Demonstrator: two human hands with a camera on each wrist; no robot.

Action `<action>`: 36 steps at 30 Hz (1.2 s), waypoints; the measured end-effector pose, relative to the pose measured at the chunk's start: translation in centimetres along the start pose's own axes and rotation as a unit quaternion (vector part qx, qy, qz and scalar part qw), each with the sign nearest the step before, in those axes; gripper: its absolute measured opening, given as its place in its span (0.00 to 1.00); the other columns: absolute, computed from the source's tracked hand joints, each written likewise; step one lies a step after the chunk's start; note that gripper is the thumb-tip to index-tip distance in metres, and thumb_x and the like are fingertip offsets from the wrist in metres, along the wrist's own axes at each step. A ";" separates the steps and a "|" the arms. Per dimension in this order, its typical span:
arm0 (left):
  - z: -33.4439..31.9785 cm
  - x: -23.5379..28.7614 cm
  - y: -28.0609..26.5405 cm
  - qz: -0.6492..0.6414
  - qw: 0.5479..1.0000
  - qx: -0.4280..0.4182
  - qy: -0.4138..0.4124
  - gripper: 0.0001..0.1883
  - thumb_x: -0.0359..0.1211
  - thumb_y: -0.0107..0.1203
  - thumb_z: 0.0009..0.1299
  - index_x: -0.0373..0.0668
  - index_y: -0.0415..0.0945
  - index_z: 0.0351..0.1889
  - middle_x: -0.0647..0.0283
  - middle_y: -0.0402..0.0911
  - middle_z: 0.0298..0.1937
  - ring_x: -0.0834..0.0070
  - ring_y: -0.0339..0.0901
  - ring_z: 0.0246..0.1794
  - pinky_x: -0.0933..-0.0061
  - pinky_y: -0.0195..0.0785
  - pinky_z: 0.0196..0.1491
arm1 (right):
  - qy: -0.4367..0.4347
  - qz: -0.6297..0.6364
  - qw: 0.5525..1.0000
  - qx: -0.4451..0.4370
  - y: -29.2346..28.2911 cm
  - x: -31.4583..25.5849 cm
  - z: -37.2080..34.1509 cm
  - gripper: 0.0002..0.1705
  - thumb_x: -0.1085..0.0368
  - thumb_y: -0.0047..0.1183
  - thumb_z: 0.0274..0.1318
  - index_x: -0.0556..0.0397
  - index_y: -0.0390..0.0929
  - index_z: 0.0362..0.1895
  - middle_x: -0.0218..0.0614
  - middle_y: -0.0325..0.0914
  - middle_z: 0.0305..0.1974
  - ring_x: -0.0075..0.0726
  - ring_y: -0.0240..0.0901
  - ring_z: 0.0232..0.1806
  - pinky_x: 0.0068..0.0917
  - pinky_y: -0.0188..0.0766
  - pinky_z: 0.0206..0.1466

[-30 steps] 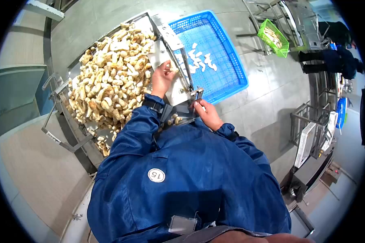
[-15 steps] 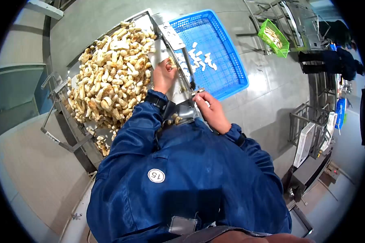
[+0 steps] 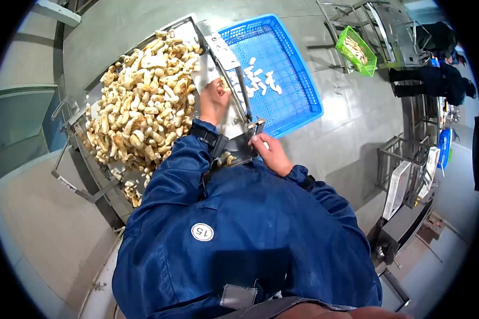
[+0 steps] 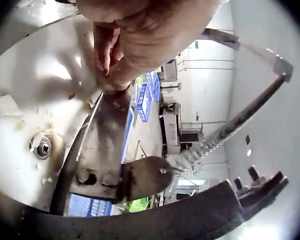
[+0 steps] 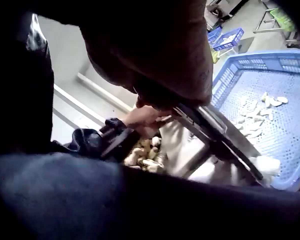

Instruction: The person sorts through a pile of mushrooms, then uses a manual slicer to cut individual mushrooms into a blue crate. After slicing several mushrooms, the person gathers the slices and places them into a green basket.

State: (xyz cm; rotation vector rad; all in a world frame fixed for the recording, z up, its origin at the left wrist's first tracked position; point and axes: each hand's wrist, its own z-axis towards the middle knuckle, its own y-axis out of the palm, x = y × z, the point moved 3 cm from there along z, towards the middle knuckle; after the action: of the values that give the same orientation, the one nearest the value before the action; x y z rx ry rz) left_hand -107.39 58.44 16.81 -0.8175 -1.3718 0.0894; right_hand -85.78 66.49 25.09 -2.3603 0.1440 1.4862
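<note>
My left hand point(image 3: 214, 101) is over the white board point(image 3: 233, 122), thumb and fingers pinching a small pale mushroom point(image 4: 107, 86) beside the metal blade point(image 4: 106, 135). Most of that mushroom is hidden by the fingers. My right hand point(image 3: 272, 154) grips the near end of the hinged cutter's handle point(image 3: 258, 127), fingers curled round it. In the left wrist view a coiled spring point(image 4: 192, 152) joins the cutter's arm. To the left lies a big heap of cream and brown mushrooms point(image 3: 143, 101).
A blue plastic basket point(image 3: 308, 95) with several white pieces point(image 3: 261, 82) stands just beyond the cutter. A few mushroom bits point(image 3: 228, 159) lie near my jacket. Further right are a green basket point(image 3: 374, 61), metal racks point(image 3: 396, 159) and a person in dark clothes point(image 3: 436, 78).
My right hand rose forward and right with the handle half a second ago, then came back toward my body. The left hand moved slightly forward and stays by the blade.
</note>
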 end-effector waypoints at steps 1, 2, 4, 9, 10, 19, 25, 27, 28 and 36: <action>0.0 0.0 0.0 -0.009 1.000 -0.003 0.004 0.26 0.34 0.66 0.59 0.38 0.74 0.55 0.61 0.83 0.33 0.74 0.81 0.31 0.75 0.75 0.39 | 0.023 -0.029 0.999 -0.007 0.2 0.9 0.0 0.15 0.58 0.45 0.70 0.57 0.77 0.39 0.31 0.77 0.32 0.22 0.69 0.37 0.23 0.67 0.44; 0.0 -0.1 0.1 -0.009 1.000 -0.013 -0.005 0.26 0.34 0.66 0.59 0.37 0.74 0.55 0.60 0.84 0.34 0.74 0.81 0.32 0.75 0.75 0.40 | 0.025 -0.007 1.000 0.001 0.0 1.7 0.1 0.15 0.58 0.45 0.70 0.57 0.77 0.39 0.31 0.76 0.32 0.22 0.69 0.37 0.23 0.67 0.44; 0.0 0.5 -0.4 -0.005 0.999 -0.032 -0.029 0.27 0.35 0.66 0.59 0.37 0.73 0.56 0.58 0.84 0.36 0.73 0.82 0.34 0.74 0.76 0.42 | 0.030 0.039 0.999 0.010 -0.1 -1.1 0.2 0.16 0.58 0.45 0.69 0.57 0.77 0.39 0.31 0.76 0.32 0.21 0.68 0.38 0.23 0.66 0.45; 0.3 0.4 0.1 -0.017 0.998 -0.047 -0.040 0.25 0.34 0.62 0.62 0.38 0.73 0.57 0.57 0.84 0.38 0.71 0.83 0.36 0.72 0.75 0.41 | 0.030 0.125 0.992 -0.003 -1.8 -9.0 0.2 0.15 0.57 0.44 0.70 0.55 0.76 0.42 0.24 0.70 0.29 0.17 0.61 0.32 0.19 0.62 0.38; 0.1 0.8 -0.3 -0.038 0.996 -0.061 -0.046 0.25 0.34 0.62 0.62 0.38 0.73 0.57 0.57 0.84 0.38 0.71 0.83 0.37 0.72 0.75 0.41 | 0.039 0.119 0.992 -0.007 -1.6 -7.9 0.3 0.15 0.57 0.43 0.70 0.56 0.76 0.41 0.24 0.69 0.28 0.17 0.61 0.31 0.19 0.62 0.37; 0.5 -2.6 0.3 -0.079 0.996 -0.038 0.001 0.22 0.28 0.62 0.64 0.32 0.73 0.56 0.54 0.85 0.41 0.72 0.82 0.39 0.73 0.76 0.42 | 0.062 0.067 0.995 -0.045 0.4 2.5 0.6 0.17 0.58 0.41 0.70 0.58 0.78 0.41 0.37 0.78 0.37 0.29 0.71 0.43 0.28 0.66 0.51; 0.6 -0.7 -0.9 -0.076 0.993 -0.075 -0.045 0.22 0.30 0.63 0.65 0.34 0.74 0.56 0.53 0.85 0.40 0.72 0.83 0.37 0.73 0.75 0.41 | 0.051 0.037 0.998 -0.029 -0.8 -2.3 0.6 0.16 0.59 0.44 0.69 0.58 0.77 0.42 0.32 0.77 0.35 0.25 0.70 0.39 0.26 0.67 0.46; 0.4 0.0 -1.0 -0.081 0.992 -0.083 -0.043 0.22 0.31 0.63 0.65 0.35 0.75 0.56 0.55 0.85 0.39 0.73 0.83 0.36 0.74 0.75 0.41 | -0.015 0.051 0.999 -0.004 -1.9 -7.8 0.3 0.15 0.59 0.45 0.69 0.58 0.77 0.41 0.31 0.77 0.35 0.24 0.69 0.39 0.25 0.67 0.45; 0.6 -0.8 -0.1 -0.146 0.983 -0.084 -0.077 0.21 0.32 0.63 0.64 0.36 0.76 0.56 0.57 0.86 0.37 0.76 0.82 0.34 0.75 0.75 0.39 | 0.046 0.110 0.993 -0.016 -2.2 -9.4 0.2 0.15 0.59 0.46 0.69 0.58 0.77 0.41 0.30 0.76 0.34 0.23 0.69 0.39 0.23 0.67 0.46; 0.2 0.0 -0.6 -0.081 0.995 -0.046 -0.029 0.20 0.30 0.65 0.60 0.37 0.78 0.52 0.57 0.86 0.34 0.72 0.83 0.33 0.73 0.75 0.37 | 0.013 -0.047 0.998 -0.049 0.1 3.1 0.6 0.18 0.56 0.45 0.69 0.59 0.78 0.41 0.44 0.81 0.38 0.38 0.77 0.43 0.33 0.70 0.50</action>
State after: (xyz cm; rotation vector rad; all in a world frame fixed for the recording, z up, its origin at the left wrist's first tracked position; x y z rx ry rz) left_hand -107.83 58.05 17.12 -0.7833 -1.4999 -0.0775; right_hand -84.92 66.86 22.08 -2.4275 -0.0348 1.4498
